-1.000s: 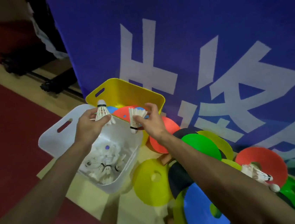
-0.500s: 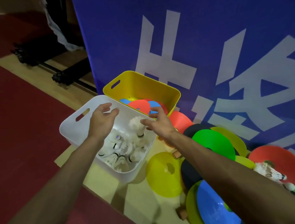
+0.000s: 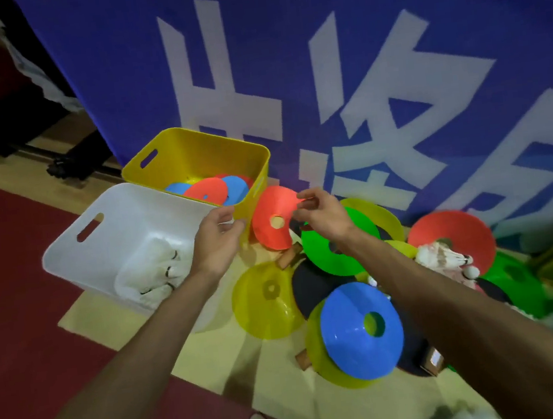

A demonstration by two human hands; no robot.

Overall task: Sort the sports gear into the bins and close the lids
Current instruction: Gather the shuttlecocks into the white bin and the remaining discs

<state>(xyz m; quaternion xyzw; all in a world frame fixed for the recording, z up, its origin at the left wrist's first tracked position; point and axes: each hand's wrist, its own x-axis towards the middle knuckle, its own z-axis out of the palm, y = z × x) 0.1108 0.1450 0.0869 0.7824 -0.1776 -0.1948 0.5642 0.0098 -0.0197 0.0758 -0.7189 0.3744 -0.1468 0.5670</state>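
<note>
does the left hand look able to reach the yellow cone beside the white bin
Probably yes: the yellow cone lies uncovered on the floor close to the left hand, which looks empty. The right hand pinches an orange cone, clear of it.

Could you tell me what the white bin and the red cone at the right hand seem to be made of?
The white bin looks like moulded plastic, smooth and slightly translucent, judging by its rounded rim and cut-out handle slot. The red cone is probably thin plastic, matte, with a punched centre hole.
</note>
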